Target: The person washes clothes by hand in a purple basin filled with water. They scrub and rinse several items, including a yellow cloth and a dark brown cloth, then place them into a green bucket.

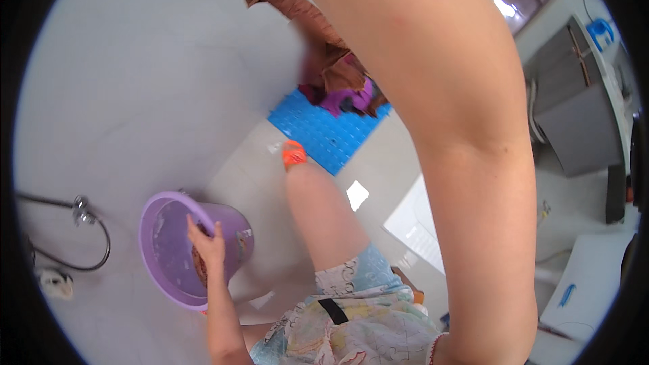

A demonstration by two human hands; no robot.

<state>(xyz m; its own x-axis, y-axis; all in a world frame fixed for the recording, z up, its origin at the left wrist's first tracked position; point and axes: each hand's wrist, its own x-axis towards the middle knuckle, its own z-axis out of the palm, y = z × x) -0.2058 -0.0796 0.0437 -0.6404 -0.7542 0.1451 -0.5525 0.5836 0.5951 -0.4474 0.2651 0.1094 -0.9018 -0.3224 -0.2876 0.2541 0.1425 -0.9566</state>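
Note:
My left hand (209,249) is at the near side of a purple plastic bucket (230,225), thumb and fingers spread. A brown patterned thing (199,267) lies under that hand, inside the rim; whether I grip it cannot be told. Cloudy water (172,248) with a little foam is in the bucket. My bare right arm (479,162) crosses the view upward, and its hand is out of view. Brown cloth (299,2) hangs beside this arm, partly blurred. It reaches down to purple and dark cloth (350,99) on a blue mat (327,134).
A black shower hose (104,253) with a metal fitting (81,208) is on the pale wall at left. My orange slipper (294,154) is by the mat. A grey cabinet (583,121) and a white box-like object (573,284) stand at right. The tiled floor (253,162) is shiny.

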